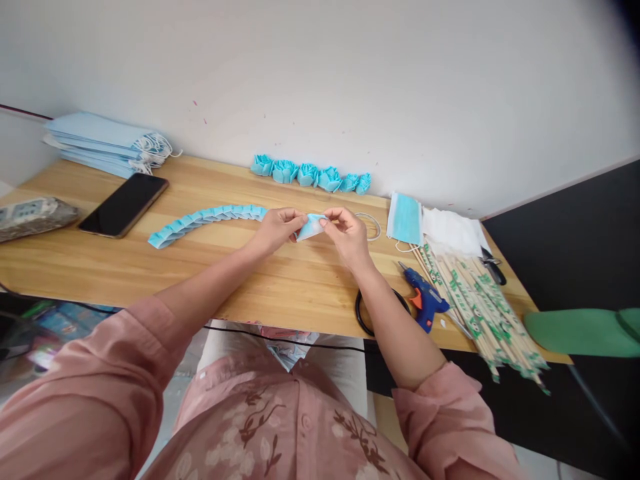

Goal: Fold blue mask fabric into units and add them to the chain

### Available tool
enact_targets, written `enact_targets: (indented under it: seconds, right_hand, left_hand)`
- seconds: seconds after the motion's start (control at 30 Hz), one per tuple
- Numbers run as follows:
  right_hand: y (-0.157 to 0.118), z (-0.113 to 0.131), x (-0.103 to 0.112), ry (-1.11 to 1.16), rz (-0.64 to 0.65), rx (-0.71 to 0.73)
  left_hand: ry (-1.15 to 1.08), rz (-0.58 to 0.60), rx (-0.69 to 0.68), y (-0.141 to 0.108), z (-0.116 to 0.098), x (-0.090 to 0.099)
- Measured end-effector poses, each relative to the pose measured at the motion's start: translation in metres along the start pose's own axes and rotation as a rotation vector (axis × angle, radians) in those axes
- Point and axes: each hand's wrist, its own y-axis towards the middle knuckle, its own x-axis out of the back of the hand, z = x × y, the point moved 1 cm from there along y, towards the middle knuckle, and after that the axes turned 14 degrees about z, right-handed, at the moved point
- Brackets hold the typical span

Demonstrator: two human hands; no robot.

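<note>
Between my two hands, above the wooden table [240, 287], is a small folded piece of blue and white mask fabric [311, 229]. My left hand [280, 228] pinches its left side between thumb and fingers. The right side is pinched by my right hand [346, 233], thumb in front. Just left of my left hand lies a curved row of folded blue pieces [207, 217], its right end close to my fingers. Behind my hands, a row of blue fabric flowers [307, 175] stands along the wall. A thin pale ring [373, 227] lies partly hidden behind my right hand.
Left are a stack of face masks [95, 140], a phone [124, 205] and a filled plastic bag [37, 219]. On the right lie a mask [405, 220], white sheets [453, 230], wrapped chopsticks [480, 303], a blue glue gun [425, 297] with black cable [361, 313], and a green object [580, 331].
</note>
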Motion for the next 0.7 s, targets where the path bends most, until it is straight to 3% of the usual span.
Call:
enact_targets:
  seconds: [0.27, 0.7]
  right_hand:
    - [-0.0011, 0.0088, -0.0018, -0.069, 0.074, 0.007]
    - [-0.0025, 0.0094, -0.0024, -0.252, 0.076, 0.079]
  left_hand:
    - [-0.077, -0.009, -0.001, -0.0005, 0.0001, 0.0016]
    - [-0.013, 0.024, -0.048, 0.0000, 0.0007, 0.0032]
